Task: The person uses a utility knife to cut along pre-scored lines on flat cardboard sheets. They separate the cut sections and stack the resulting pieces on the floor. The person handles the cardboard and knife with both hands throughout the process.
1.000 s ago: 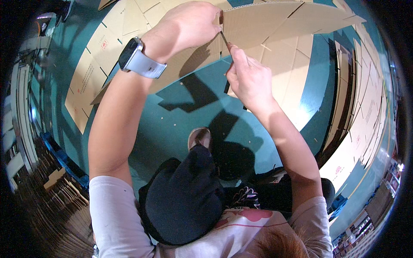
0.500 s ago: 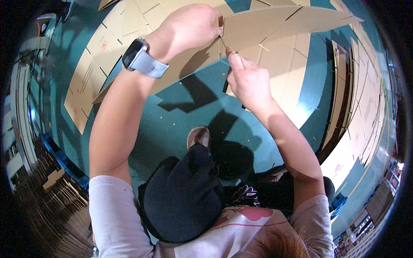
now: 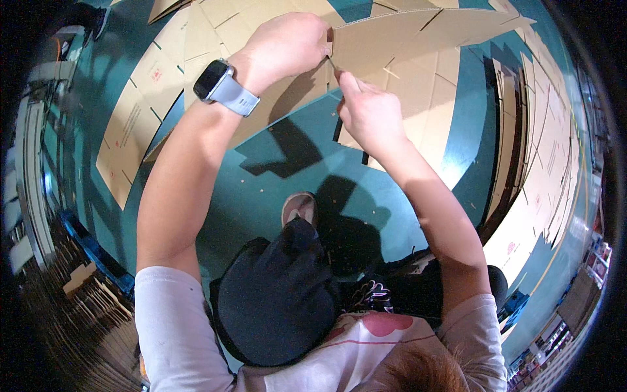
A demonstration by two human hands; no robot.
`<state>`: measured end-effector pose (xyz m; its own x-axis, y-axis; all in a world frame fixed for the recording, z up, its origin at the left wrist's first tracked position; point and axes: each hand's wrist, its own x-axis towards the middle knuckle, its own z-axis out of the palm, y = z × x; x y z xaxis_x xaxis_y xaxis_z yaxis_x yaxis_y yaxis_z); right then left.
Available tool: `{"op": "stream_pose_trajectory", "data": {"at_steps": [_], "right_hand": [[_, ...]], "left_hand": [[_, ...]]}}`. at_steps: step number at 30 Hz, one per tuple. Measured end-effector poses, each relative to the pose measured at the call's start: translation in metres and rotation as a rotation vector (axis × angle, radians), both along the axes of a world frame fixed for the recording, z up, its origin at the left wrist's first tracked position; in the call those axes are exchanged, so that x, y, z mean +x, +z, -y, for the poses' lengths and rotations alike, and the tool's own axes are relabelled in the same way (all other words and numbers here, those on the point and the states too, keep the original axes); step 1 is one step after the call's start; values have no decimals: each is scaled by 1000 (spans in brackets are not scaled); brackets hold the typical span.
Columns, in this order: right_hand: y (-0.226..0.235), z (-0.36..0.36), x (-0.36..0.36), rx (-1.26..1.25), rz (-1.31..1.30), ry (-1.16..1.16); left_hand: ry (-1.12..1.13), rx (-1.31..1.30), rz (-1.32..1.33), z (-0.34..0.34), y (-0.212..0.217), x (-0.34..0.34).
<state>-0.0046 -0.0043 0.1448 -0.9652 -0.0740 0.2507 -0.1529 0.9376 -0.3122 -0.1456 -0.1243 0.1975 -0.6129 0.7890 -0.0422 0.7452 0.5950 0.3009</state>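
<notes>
A brown cardboard sheet [image 3: 366,49] stands on edge in front of me, its slotted right part reaching toward the far right. My left hand [image 3: 287,44], with a watch [image 3: 215,81] on its wrist, is closed over the top of this sheet; most of its fingers are hidden behind the wrist side. Just to the right and lower, my right hand [image 3: 373,119] is closed around a thin-bladed tool [image 3: 333,64]. Its narrow tip meets the cardboard beside my left fingertips. The tool's handle is mostly hidden in the fist.
Flat cardboard sheets [image 3: 140,124] lie on the green floor [image 3: 261,189] at the left and behind. A stack of cardboard [image 3: 548,150] lies along the right. At the lower left are many stacked cardboard edges [image 3: 98,300] beside a blue bar [image 3: 98,251]. My foot [image 3: 299,208] is below the sheet.
Both hands and the cardboard sheet sit slightly farther left in the picture, and the left hand a little lower. The grips look the same, with the tool's tip still at the cardboard.
</notes>
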Motion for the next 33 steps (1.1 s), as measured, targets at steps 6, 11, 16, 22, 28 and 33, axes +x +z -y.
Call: {"op": "stream_pose_trajectory", "data": {"at_steps": [6,11,16,22,28,33], "right_hand": [[7,-8,10,-45,-78,19],[-2,-11,4,6,-106,12],[-4,-6,-2,35,-60,-25],[-5,2,-1,-452,187,-162],[-20,8,-4,-998,132,-183],[-11,13,3,-686,95,-228]], "left_hand": [[5,17,11,3,-1,-3],[9,-37,30,0,1,-4],[12,-71,52,-1,4,-2],[5,-56,74,4,-3,-5],[-22,-8,50,5,-10,-8],[-41,9,53,7,-10,-8]]}}
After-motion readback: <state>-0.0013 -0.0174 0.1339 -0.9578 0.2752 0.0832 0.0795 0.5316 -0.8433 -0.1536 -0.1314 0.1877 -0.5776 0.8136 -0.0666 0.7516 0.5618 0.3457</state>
